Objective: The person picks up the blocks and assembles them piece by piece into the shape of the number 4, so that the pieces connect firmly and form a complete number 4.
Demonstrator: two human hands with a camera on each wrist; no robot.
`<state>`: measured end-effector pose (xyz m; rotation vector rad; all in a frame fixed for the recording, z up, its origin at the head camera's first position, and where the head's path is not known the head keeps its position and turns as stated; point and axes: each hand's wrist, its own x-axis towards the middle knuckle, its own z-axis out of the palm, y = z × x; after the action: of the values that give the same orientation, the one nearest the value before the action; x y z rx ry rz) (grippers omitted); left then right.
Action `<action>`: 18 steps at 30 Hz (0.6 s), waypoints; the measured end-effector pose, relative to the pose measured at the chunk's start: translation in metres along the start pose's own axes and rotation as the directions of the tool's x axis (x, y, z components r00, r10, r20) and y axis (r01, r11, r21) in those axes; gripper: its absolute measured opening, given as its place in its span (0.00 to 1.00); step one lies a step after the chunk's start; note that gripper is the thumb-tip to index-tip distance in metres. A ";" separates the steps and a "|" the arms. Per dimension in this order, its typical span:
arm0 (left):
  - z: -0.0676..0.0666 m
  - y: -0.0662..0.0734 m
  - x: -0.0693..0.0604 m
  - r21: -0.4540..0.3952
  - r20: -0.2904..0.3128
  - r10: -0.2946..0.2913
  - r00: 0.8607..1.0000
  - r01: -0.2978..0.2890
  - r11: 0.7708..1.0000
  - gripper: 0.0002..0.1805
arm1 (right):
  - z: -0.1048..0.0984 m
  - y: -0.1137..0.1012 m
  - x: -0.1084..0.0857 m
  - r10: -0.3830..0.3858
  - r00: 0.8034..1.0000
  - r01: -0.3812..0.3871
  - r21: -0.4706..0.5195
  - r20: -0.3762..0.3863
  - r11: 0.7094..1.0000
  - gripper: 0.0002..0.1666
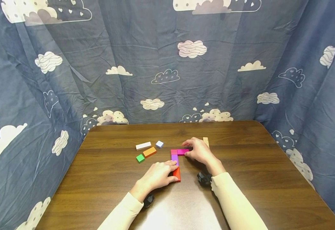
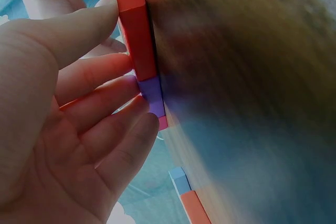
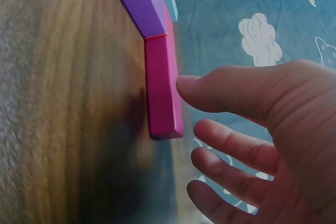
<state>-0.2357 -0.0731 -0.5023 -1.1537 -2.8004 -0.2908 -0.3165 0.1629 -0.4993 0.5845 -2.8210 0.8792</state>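
On the table, flat blocks form an L: a red block (image 1: 177,174) nearest me, then a purple block (image 1: 174,157), a small pink block (image 1: 174,152) at the corner and a magenta block (image 1: 182,152) reaching right. My left hand (image 1: 157,175) rests along the red and purple blocks, its fingers fairly straight and its thumb at the red block's near end. Over the magenta block's right end is my right hand (image 1: 201,151), fingers spread and loosely bent. In the right wrist view, its thumb reaches the magenta block (image 3: 161,87), while the other fingers stand apart from it.
Left of the L lie a white bar (image 1: 143,146), an orange block (image 1: 149,152), a green block (image 1: 140,158) and a pale blue block (image 1: 160,144). A tan wooden piece (image 1: 206,141) lies behind my right hand. A cloud-patterned curtain (image 1: 167,95) hangs beyond the table.
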 end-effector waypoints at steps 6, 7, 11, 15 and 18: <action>0.001 0.000 -0.001 0.003 -0.010 0.003 1.000 -0.003 1.000 0.26 | -0.006 0.002 -0.002 0.002 1.000 -0.002 0.016 -0.010 1.000 0.25; 0.001 0.000 -0.001 0.004 -0.011 0.004 1.000 -0.004 1.000 0.26 | -0.007 0.003 -0.003 0.003 1.000 -0.003 0.023 -0.008 1.000 0.24; 0.001 0.001 -0.001 0.002 -0.009 0.003 1.000 -0.003 1.000 0.27 | -0.016 0.006 -0.003 -0.004 1.000 0.005 0.034 -0.012 0.999 0.24; 0.000 0.000 0.000 -0.004 -0.007 0.000 1.000 0.000 1.000 0.27 | -0.024 0.013 0.000 -0.018 0.999 0.018 0.017 -0.034 1.000 0.24; 0.001 0.000 -0.001 -0.004 -0.002 -0.004 1.000 0.004 1.000 0.28 | -0.030 0.018 -0.001 -0.023 0.999 0.023 0.005 -0.039 1.000 0.25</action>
<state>-0.2351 -0.0732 -0.5033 -1.1477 -2.8021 -0.2979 -0.3229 0.1939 -0.4839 0.5926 -2.7724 0.8847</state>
